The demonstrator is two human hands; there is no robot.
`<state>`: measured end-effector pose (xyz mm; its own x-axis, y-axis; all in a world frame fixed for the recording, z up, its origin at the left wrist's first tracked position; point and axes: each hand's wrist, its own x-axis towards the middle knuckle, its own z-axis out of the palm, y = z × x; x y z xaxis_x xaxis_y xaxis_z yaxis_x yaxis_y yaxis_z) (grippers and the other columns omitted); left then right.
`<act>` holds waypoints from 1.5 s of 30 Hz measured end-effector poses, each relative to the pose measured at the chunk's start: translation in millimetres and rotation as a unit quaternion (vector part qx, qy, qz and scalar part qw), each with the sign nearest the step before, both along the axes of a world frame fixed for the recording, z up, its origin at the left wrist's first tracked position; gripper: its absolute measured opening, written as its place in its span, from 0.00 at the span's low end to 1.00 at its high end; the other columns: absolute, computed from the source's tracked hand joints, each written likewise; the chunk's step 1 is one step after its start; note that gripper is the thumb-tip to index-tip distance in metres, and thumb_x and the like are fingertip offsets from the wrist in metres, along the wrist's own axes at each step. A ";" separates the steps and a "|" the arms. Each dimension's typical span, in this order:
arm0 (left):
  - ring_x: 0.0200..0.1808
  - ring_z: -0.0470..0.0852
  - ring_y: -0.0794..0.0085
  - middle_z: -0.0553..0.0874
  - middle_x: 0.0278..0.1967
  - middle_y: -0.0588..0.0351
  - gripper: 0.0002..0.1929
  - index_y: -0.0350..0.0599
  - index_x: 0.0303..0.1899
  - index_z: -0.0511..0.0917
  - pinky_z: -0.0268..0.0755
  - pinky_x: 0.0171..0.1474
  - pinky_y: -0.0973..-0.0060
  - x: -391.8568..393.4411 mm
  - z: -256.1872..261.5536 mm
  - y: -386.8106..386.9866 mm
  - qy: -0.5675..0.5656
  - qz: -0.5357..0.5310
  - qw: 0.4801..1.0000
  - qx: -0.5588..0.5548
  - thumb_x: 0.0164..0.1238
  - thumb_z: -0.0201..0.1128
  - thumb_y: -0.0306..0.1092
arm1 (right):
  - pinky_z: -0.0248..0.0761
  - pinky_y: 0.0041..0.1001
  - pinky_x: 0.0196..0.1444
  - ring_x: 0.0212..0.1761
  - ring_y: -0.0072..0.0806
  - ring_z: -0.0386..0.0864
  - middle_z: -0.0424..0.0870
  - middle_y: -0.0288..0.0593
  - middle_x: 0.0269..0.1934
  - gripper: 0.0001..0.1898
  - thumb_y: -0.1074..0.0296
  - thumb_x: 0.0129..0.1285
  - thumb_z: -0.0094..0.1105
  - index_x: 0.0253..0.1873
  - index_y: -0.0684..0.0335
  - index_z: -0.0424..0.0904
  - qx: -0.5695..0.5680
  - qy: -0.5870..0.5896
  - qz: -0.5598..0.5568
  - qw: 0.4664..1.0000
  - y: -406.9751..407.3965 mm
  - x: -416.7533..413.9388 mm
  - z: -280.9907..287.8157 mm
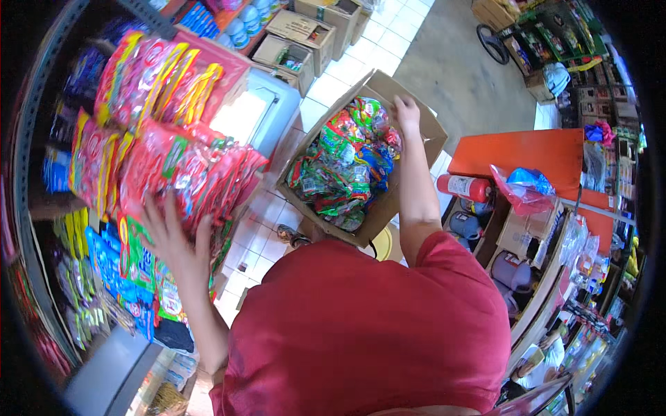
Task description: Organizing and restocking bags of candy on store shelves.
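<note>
My left hand has its fingers spread against the lower side of a pile of red plastic packets on the shelf at left. Behind them stand pink and yellow packets. My right hand is at the far right wall of a cardboard box, its fingers curled near the edge; whether they grip the cardboard is hard to tell. Inside the box lies a heap of green, red and blue plastic packets, left of my right forearm.
A pale blue lidded container is beside the shelf. Open cardboard cartons line the tiled floor beyond. At right are an orange panel, a red cylindrical container and crowded shelves. A person appears at lower right.
</note>
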<state>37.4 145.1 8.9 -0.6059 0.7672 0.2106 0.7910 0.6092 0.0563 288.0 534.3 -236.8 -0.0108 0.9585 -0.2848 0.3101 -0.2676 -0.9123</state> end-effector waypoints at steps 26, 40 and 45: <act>0.43 0.77 0.53 0.77 0.45 0.42 0.18 0.39 0.46 0.70 0.64 0.50 0.57 41.1 -12.1 40.9 -0.291 -0.238 0.915 0.144 0.63 0.51 0.44 | 0.69 0.36 0.42 0.40 0.43 0.76 0.78 0.55 0.37 0.18 0.56 0.63 0.44 0.44 0.66 0.74 0.010 -0.384 0.042 0.922 -35.7 106.3 -102.8; 0.59 0.65 0.61 0.65 0.58 0.50 0.41 0.40 0.62 0.51 0.64 0.56 0.64 61.1 -18.0 1.5 -0.780 0.041 0.482 0.397 0.50 0.66 0.42 | 0.50 0.49 0.61 0.62 0.44 0.60 0.66 0.44 0.58 0.20 0.69 0.52 0.55 0.53 0.54 0.71 0.499 0.134 0.535 0.669 -269.8 -55.7 208.3; 0.56 0.68 0.62 0.69 0.55 0.51 0.35 0.40 0.59 0.59 0.64 0.56 0.63 29.5 -16.7 -62.3 -0.734 0.033 0.477 0.482 0.48 0.66 0.34 | 0.50 0.46 0.62 0.63 0.44 0.58 0.66 0.44 0.57 0.24 0.62 0.49 0.63 0.53 0.56 0.71 0.501 0.188 0.594 0.601 -297.8 -69.1 220.2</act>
<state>67.0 82.7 -7.9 -0.6606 0.7106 -0.2422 -0.5506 -0.2393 0.7997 218.8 236.4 -16.5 -0.7396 -0.1003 0.6655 -0.5386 0.6811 -0.4960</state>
